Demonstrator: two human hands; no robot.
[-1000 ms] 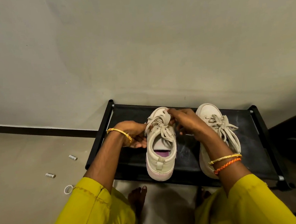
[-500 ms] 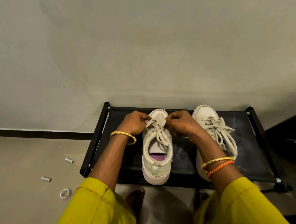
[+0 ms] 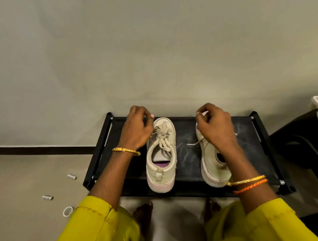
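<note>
Your right hand (image 3: pixel 216 128) is over the right shoe (image 3: pixel 210 162) at the black rack's (image 3: pixel 187 156) right side, fingers (image 3: pixel 201 117) pinched on its lace (image 3: pixel 195 142) above the toe. Your left hand (image 3: pixel 137 130) sits beside the toe of the left shoe (image 3: pixel 161 148) mid-rack, with its fingers loosely curled and gripping nothing.

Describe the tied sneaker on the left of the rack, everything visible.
The cream canvas-like sneaker has a pale pink sole, heel pull tab, purple insole and laces tied in a bow. It stands upright on the black fabric rack shelf, toe toward the wall. The left hand overlaps its toe side; contact is unclear.
</note>
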